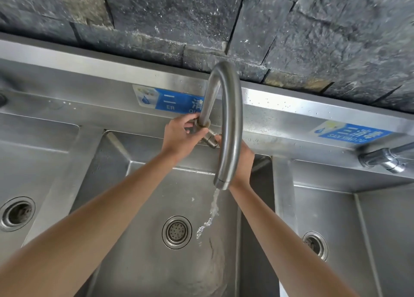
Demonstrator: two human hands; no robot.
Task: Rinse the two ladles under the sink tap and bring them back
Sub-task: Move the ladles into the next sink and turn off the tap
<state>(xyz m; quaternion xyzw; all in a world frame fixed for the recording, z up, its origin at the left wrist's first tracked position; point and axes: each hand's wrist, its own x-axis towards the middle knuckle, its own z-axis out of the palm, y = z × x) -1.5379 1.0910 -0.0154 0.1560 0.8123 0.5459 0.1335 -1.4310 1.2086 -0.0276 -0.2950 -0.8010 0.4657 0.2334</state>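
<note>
No ladle is in view. A curved steel tap [230, 117] arches over the middle sink basin [139, 207], and a thin stream of water [212, 211] falls from its spout. My left hand [181, 137] is closed around the tap's base collar, just left of the short valve handle [211, 138]. My right hand [245, 160] reaches in behind the spout toward that handle. Its fingers are hidden by the spout, so its grip cannot be made out.
The middle basin has a strainer drain [177, 231]. A left basin [33, 162] and a right basin [336, 207] flank it. A second tap [380, 158] sits at the right. Blue labels [177, 103] mark the steel backsplash below a dark stone wall [201, 16].
</note>
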